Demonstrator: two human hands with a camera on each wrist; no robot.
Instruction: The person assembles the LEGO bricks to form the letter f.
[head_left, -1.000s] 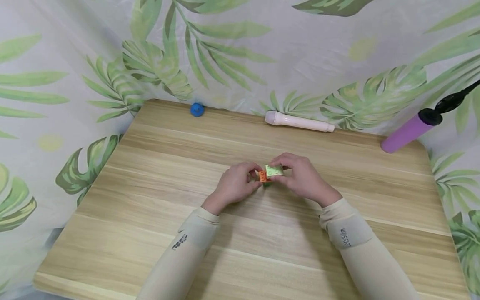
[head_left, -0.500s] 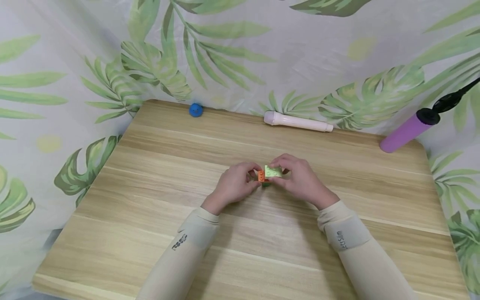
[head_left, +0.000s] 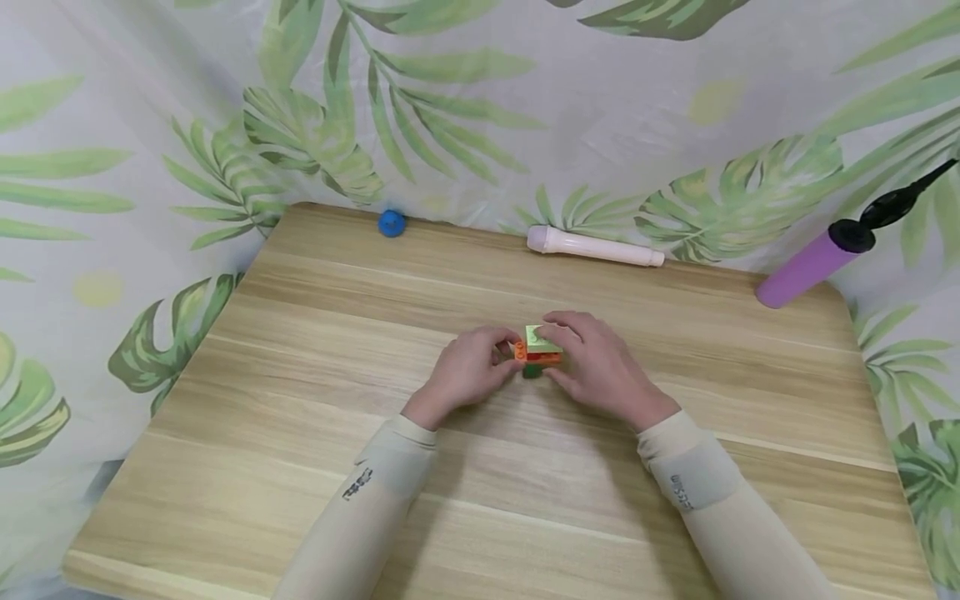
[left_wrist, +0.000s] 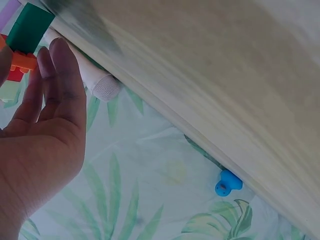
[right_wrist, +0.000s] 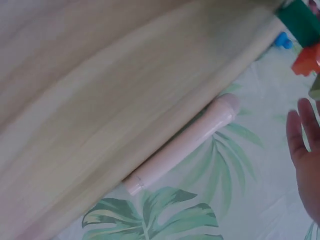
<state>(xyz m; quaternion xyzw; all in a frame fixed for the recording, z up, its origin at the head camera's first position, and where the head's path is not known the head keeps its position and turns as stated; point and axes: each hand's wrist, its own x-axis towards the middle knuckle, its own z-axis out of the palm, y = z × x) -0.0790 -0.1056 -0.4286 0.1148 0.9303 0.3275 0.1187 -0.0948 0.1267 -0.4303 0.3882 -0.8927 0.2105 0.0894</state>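
Observation:
A small stack of toy building bricks stands mid-table in the head view. Its dark green brick (head_left: pixel 532 371) is lowest, with an orange brick (head_left: pixel 520 351) above it, then a red brick (head_left: pixel 534 357) and a light green brick (head_left: pixel 533 337) on top. My left hand (head_left: pixel 474 362) pinches the orange brick's left end between thumb and fingers. My right hand (head_left: pixel 603 367) presses the light green brick from above with a finger, its thumb low by the stack's front right. In the left wrist view the dark green brick (left_wrist: pixel 30 27) shows beyond the fingertips.
Along the back edge of the wooden table (head_left: pixel 337 500) lie a blue toy duck (head_left: pixel 392 223) and a pale pink toy microphone (head_left: pixel 596 247). A purple pump-like cylinder (head_left: pixel 806 271) with a black end stands at the back right. A leaf-print curtain (head_left: pixel 465 108) hangs behind.
My right hand has gone from pinching the light green brick by its sides to pressing its top. More of the red and orange bricks shows. The left hand keeps its hold.

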